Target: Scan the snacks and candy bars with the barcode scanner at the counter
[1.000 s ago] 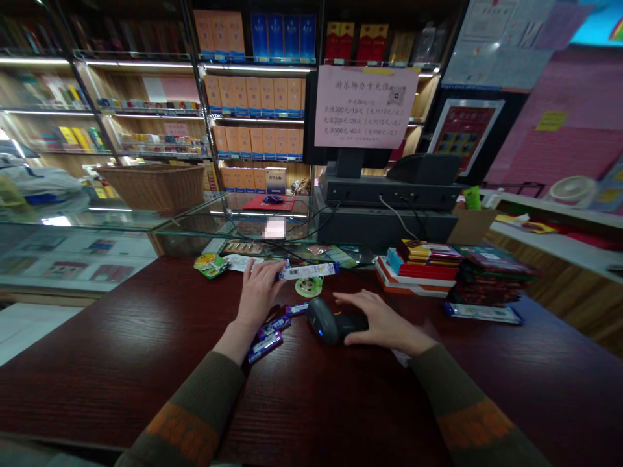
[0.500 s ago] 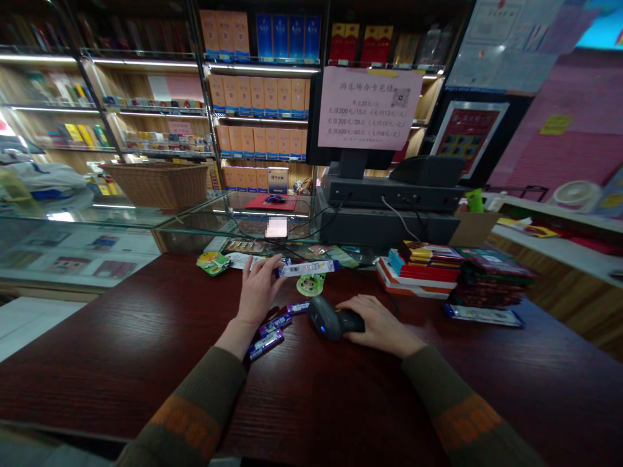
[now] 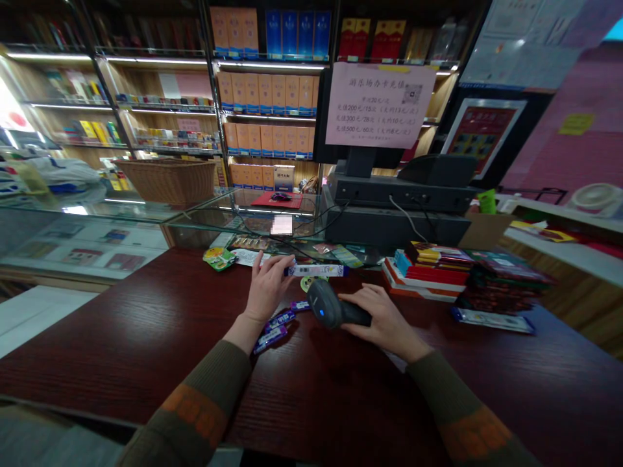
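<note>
My left hand (image 3: 267,285) is closed on a long white snack stick (image 3: 317,270), held level above the dark wooden counter (image 3: 121,337). My right hand (image 3: 379,314) grips the handle of a black barcode scanner (image 3: 327,303), lifted off the counter with its blue-lit head just below the stick. A few purple candy sticks (image 3: 274,327) lie on the counter under my left wrist. A round green sticker (image 3: 306,283) lies beneath the stick.
Stacked flat boxes (image 3: 428,266) and dark packets (image 3: 506,279) sit at the right, with one flat pack (image 3: 491,320) in front. A register with monitor and pink notice (image 3: 379,107) stands behind. A glass case (image 3: 121,220), a wicker basket (image 3: 168,178) and stocked shelves lie to the left.
My right hand closed round the scanner and raised it from the counter toward the white stick. My left hand kept the stick held up, nearly still.
</note>
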`<act>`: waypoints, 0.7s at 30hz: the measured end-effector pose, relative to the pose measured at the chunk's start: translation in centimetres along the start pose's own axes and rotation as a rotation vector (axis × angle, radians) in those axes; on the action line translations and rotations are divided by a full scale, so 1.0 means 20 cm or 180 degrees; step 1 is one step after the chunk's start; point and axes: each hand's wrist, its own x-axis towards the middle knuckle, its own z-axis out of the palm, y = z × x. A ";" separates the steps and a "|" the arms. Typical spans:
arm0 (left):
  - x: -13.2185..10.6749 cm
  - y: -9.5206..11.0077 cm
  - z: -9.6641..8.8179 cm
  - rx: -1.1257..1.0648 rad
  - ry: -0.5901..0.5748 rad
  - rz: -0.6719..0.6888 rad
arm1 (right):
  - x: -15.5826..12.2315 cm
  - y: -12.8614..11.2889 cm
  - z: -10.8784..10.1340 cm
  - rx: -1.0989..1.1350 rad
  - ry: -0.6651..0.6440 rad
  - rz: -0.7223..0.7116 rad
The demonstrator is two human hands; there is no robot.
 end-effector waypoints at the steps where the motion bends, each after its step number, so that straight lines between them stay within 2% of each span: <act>1: 0.00 0.00 0.00 -0.0003 -0.0004 0.0001 | 0.00 -0.01 0.00 -0.0006 0.0014 -0.0002; 16: 0.00 -0.01 0.01 0.0071 0.0013 -0.0037 | 0.00 0.02 0.00 -0.0028 0.0019 0.0048; 21: -0.01 -0.02 0.00 0.0071 -0.0021 -0.0073 | -0.02 0.04 0.01 0.0081 -0.0185 0.0150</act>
